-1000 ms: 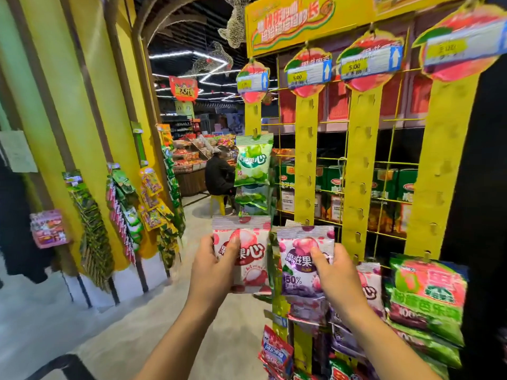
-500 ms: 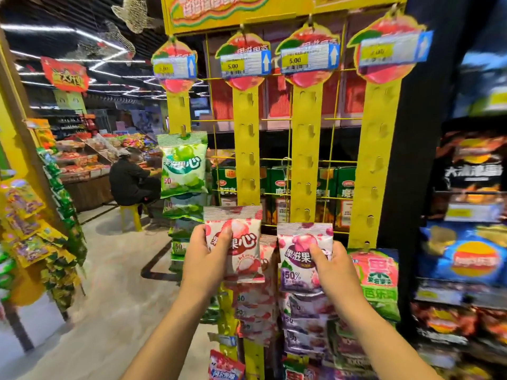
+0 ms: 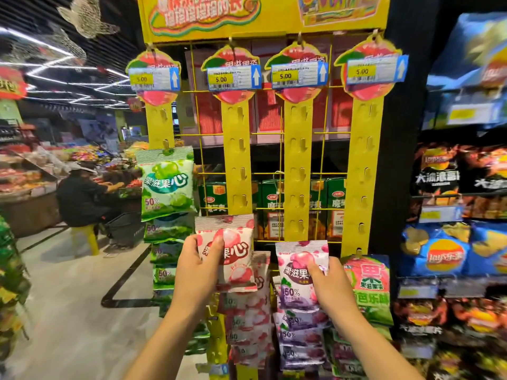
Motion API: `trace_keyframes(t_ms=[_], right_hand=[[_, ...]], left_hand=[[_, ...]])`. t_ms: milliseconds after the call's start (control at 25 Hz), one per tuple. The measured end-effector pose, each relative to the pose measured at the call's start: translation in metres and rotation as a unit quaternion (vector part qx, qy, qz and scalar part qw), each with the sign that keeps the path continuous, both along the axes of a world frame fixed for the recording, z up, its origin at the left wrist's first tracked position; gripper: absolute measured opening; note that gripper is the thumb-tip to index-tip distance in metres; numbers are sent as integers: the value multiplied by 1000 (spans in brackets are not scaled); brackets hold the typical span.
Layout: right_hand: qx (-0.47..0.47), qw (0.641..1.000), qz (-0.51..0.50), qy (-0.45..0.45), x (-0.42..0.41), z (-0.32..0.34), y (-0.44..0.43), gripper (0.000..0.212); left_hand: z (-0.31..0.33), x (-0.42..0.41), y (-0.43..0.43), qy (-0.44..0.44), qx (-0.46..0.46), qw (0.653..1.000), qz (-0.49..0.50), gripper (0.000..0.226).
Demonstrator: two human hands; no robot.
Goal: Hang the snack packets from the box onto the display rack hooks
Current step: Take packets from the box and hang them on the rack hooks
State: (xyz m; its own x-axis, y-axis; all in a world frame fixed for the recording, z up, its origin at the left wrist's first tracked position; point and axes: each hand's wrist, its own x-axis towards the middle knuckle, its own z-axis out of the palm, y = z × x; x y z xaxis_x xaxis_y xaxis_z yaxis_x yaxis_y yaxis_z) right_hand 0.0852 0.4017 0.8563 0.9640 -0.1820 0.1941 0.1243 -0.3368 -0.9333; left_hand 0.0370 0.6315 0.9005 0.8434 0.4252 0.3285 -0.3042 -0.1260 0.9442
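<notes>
My left hand (image 3: 199, 266) grips a red-and-white lychee snack packet (image 3: 233, 249), its top edge against the second yellow hook strip (image 3: 237, 160) of the display rack. My right hand (image 3: 330, 287) pinches a purple-and-pink snack packet (image 3: 299, 267) by its right side, its top just below the third hook strip (image 3: 297, 165). Several matching packets hang beneath each one. Green packets (image 3: 167, 182) hang on the first strip, and a pink-and-green packet (image 3: 369, 281) hangs low on the fourth strip (image 3: 362, 174). The box is out of view.
Shelves of chip bags (image 3: 463, 253) stand close on the right. A person in black (image 3: 82, 196) sits on a yellow stool (image 3: 87, 237) by a produce stand at left. More hanging snacks (image 3: 11, 270) line the left edge; grey floor (image 3: 68, 311) lies between.
The view has swung right, and the rack now faces me. Both hands still hold their packets. The left packet has risen against the second strip.
</notes>
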Motion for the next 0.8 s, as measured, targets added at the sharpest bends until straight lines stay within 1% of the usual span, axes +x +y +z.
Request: trace_keyframes(t_ms=[120,320,360,440,560,640,720,800], right_hand=[[-3,1000,-12,-4,-2,-8,1,25],[-27,999,-23,14,-6,-20,4,48],[-36,999,-28,14,-7,-21,4,51],[-69,997,-31,13,-11,-22,4,50],[-160,987,-28,4,-19,-22,1,47],[-245,969,-28,13,-23,-19,-1,50],[-345,938,-30,28,-26,-12,-3,53],[-429,901,-41,57,-30,9,-4,50]], left_hand=[[-4,4,4,-6,5,1000,-8,17],[-9,9,5,-16,11,999,-26,16],[-10,10,5,-16,10,999,-28,17],[-12,13,5,-19,11,999,-34,17],[-16,13,4,-20,22,999,-42,18],[-22,13,3,-8,20,999,-43,16],[-27,14,4,9,20,999,-39,15],[-30,16,3,25,26,999,-29,17]])
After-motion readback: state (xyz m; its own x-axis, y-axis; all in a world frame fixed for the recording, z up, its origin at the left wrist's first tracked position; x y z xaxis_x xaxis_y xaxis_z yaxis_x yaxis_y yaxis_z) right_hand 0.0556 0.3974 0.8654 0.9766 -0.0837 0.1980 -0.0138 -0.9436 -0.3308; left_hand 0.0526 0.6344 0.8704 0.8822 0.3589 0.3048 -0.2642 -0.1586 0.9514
